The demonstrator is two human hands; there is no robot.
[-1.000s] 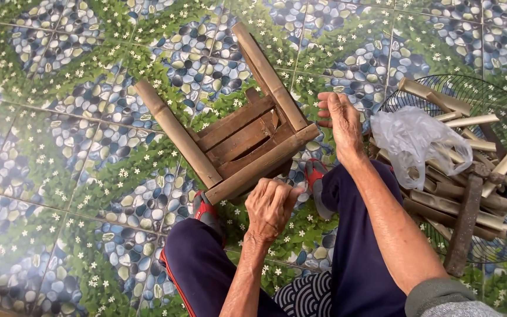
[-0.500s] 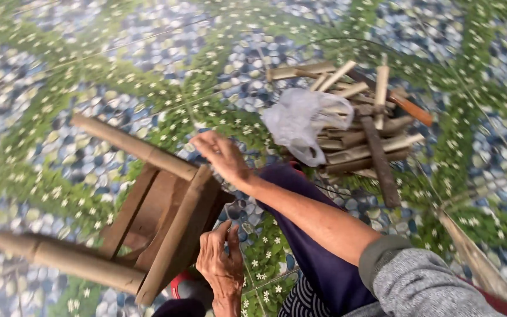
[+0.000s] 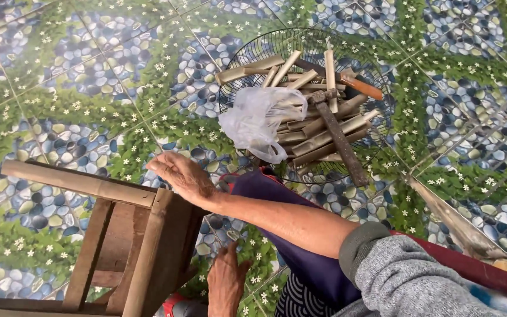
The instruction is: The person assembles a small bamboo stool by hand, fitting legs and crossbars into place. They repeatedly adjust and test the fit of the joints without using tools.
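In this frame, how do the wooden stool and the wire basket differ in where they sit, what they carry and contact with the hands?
The wooden stool lies tipped over at lower left; the wire basket sits flat on the tiles above. The stool is bare; the basket holds bamboo pieces and a plastic bag. The right hand rests on the stool; no hand touches the basket. Both rest on the floor.

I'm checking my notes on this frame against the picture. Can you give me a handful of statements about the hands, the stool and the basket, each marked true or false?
1. The right hand rests on the wooden stool frame, fingers spread. True.
2. The left hand grips the hammer. False: the hammer lies on the bamboo pieces in the wire basket, untouched.
3. A clear plastic bag lies at the basket's near edge. True.
4. The stool frame lies inside the basket. False: it sits on the patterned tile floor, apart from the basket.
5. The left hand is low, beside the stool frame. True.
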